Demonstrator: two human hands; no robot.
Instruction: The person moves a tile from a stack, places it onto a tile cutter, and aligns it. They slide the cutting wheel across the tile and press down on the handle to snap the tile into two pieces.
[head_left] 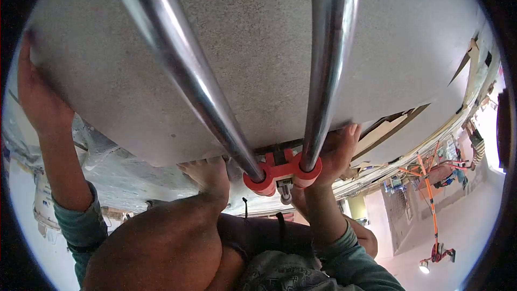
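Observation:
A large grey tile [247,48] fills the upper middle of the view. Two shiny steel rails [188,75] run above it and meet at a red end bracket [283,172] by the tile's near edge; they look like part of a manual tile cutter. At the far left, my left hand [46,97] grips the tile's side edge, its fingertips partly hidden. Beside the red bracket, my right hand [339,153] is at the tile's near edge, fingers curled up against it and partly hidden behind the rail.
A bare foot [207,175] is under the near edge, with my bent knee [161,242] below. Torn cardboard [390,129] lies along the right. An orange metal stand with a lamp [428,205] is farther off at right. Clear plastic sheeting [99,145] lies at left.

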